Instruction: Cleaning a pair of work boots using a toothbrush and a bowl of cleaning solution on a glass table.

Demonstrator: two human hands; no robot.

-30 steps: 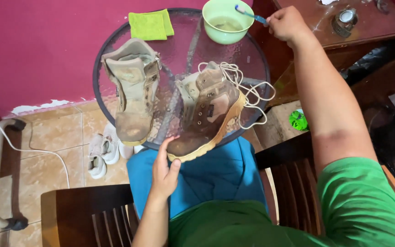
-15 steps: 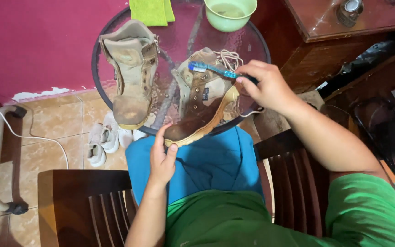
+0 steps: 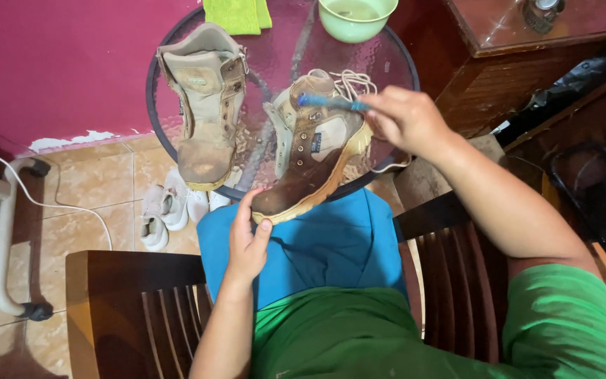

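2 boots (image 3: 313, 158) (image 3: 205, 105) (1 held), 1 toothbrush (image 3: 331, 103), 1 bowl (image 3: 355, 17).

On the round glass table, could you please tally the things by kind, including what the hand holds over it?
Boots: 2, the tan boot and the brown boot
Green bowl: 1
Green cloth: 1
Blue toothbrush, in the right hand: 1
Total: 5

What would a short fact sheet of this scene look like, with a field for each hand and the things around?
Left hand: steadies the toe of the brown boot
Right hand: holds a blue toothbrush against the boot's ankle
Surface: round glass table
Second boot: tan, lying apart on the left
Also on table: green bowl, green cloth
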